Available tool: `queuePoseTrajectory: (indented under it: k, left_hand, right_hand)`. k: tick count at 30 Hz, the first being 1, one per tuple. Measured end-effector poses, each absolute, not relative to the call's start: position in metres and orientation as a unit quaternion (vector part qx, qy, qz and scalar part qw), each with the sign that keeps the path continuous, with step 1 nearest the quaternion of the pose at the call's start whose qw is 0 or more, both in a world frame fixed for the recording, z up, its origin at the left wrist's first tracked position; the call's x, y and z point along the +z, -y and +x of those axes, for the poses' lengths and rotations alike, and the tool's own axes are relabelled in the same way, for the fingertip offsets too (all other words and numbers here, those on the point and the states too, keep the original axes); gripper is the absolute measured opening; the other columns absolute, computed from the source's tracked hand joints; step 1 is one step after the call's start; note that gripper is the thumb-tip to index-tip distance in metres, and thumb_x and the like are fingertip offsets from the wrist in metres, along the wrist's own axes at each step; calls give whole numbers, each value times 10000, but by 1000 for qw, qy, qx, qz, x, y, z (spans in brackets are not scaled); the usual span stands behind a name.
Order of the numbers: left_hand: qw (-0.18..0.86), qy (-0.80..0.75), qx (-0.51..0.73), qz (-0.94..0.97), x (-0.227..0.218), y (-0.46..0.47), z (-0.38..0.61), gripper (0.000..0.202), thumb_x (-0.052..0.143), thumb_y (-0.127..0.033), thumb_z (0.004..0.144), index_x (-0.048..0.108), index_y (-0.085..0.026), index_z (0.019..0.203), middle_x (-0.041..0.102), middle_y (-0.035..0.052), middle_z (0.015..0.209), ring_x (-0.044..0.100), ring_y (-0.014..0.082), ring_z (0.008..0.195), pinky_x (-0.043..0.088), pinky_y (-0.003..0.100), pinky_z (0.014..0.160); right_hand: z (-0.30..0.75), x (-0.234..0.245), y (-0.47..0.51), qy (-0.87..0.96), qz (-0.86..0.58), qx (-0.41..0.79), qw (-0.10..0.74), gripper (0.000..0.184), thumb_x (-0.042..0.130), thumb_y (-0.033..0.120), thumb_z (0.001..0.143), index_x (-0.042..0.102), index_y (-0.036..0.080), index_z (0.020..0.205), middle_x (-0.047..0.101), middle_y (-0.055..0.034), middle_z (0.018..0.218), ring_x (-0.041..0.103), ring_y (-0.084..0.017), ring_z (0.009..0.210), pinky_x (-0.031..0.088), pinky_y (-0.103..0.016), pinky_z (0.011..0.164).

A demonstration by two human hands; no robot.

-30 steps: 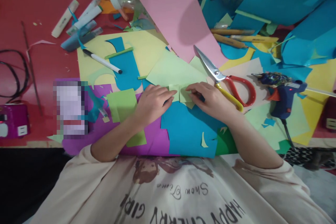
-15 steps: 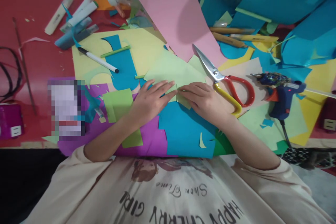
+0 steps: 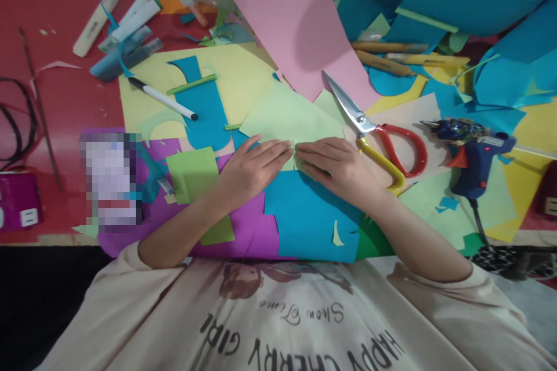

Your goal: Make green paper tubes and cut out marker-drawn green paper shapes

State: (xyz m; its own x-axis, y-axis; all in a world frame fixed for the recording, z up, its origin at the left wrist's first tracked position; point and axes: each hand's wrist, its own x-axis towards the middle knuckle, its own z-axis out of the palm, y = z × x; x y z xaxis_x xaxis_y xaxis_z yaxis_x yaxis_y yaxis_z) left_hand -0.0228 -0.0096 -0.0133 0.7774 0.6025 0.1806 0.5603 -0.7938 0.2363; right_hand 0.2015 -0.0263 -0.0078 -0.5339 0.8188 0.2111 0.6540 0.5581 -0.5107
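Observation:
A pale green sheet of paper [image 3: 289, 113] lies in front of me, with a thin slit or seam between my fingertips. My left hand [image 3: 256, 168] rests flat on the sheet's left part, fingers stretched out. From the other side, my right hand [image 3: 335, 162] lies flat on it too, its fingertips close to the left ones. Part of the sheet is hidden under both hands. Beneath it is blue paper [image 3: 313, 220]. Just right of my right hand lie scissors [image 3: 360, 120] with one red and one yellow handle, blades apart.
A blue glue gun [image 3: 470, 171] with a cord lies at the right. A black-and-white marker [image 3: 163, 98], a light green paper piece [image 3: 194, 177] and a pixelated phone-like object [image 3: 111, 179] are at the left. Pink paper [image 3: 296, 23], several markers [image 3: 96, 23] and blue scraps lie farther back.
My left fingers have shifted slightly and lie a bit flatter at the seam. My right hand has barely moved. The view has shifted slightly; the paper and tools stay put.

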Motion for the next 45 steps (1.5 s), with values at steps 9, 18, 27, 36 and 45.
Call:
queuePoseTrajectory:
  k: [9,18,27,36,45]
  left_hand:
    - [119,-314,130,933,-13,10,-22,342,425,-160,965,577,-183,1271,635,105,1297,577,204,1229,454,394,1019]
    - [81,-308,130,939,-13,11,-21,324,425,-149,965,583,-190,1245,640,96,1292,593,202,1208,438,423,1034]
    - [78,-308,137,938,-15,12,-21,287,444,-176,964,609,-201,1197,634,111,1296,595,217,1204,446,439,1021]
    - [81,-308,145,937,-14,12,-20,283,449,-179,964,613,-194,1194,642,112,1283,596,219,1201,450,433,1017]
    - [34,-305,138,942,-16,13,-19,279,448,-187,969,614,-197,1192,645,84,1285,597,199,1189,458,392,998]
  right_hand:
    - [201,-10,25,863,-422,171,219,260,503,254,951,711,153,1068,728,-90,1107,653,-221,937,553,-388,842]
    - [201,-12,27,870,-418,149,212,241,493,233,950,729,188,973,723,-91,1112,644,-238,960,545,-417,838]
    - [208,5,33,903,-377,157,133,278,472,152,916,716,186,1046,630,-137,1277,578,-306,1180,543,-502,926]
    - [209,10,34,912,-365,150,112,278,480,156,913,715,166,1063,613,-166,1299,576,-318,1197,560,-489,905]
    - [208,10,33,910,-371,147,111,280,478,155,908,720,190,1045,623,-141,1290,586,-302,1182,568,-474,897]
